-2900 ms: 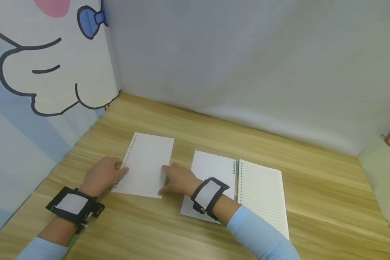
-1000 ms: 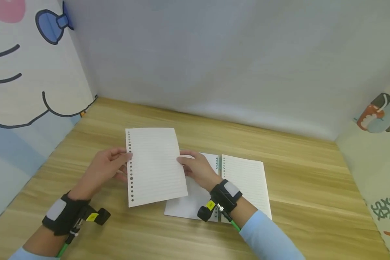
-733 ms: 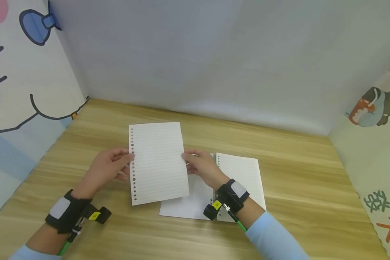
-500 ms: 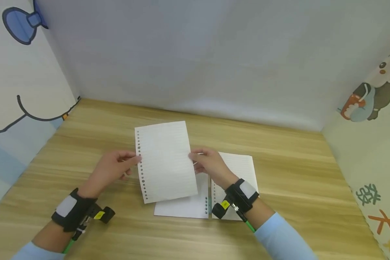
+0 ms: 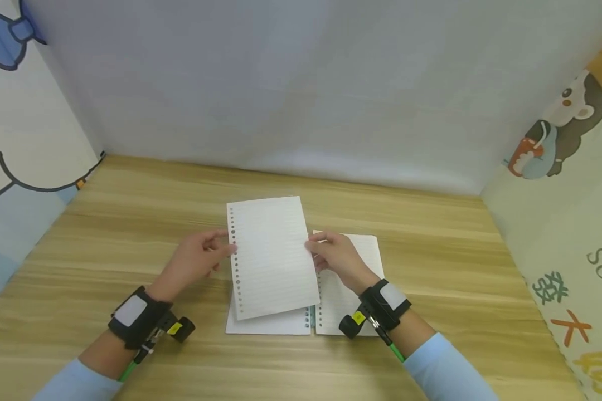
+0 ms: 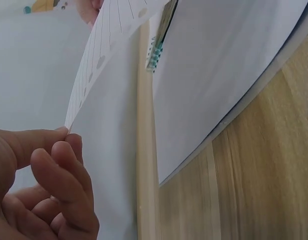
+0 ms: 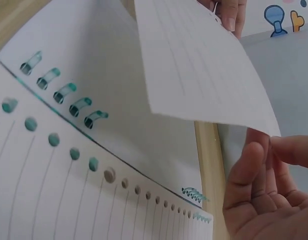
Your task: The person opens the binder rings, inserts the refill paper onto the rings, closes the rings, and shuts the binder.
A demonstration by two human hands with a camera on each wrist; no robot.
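A lined loose-leaf sheet (image 5: pixel 273 259) with punched holes down its left edge is held up above an open ring-bound notebook (image 5: pixel 268 326). My left hand (image 5: pixel 195 259) pinches the holed edge between thumb and fingers. On the opposite edge, my right hand (image 5: pixel 338 256) pinches the sheet, as the right wrist view also shows at the fingers (image 7: pixel 264 175). The notebook's left side is a plain white cover, partly hidden by the sheet. Its right side holds a stack of lined paper (image 5: pixel 336 312). Teal rings (image 7: pixel 64 92) stand along the spine in the right wrist view.
The notebook lies on a wood-grain table (image 5: pixel 261 367). Behind rises a pale grey backdrop (image 5: pixel 281 83). Cartoon-printed panels stand at the left (image 5: pixel 30 111) and right (image 5: pixel 547 234). Each wrist wears a black strap with a small camera.
Both hands lifted the sheet off the table left of the notebook and carried it right. It now hangs over the notebook's left side. The head view has turned rightward.
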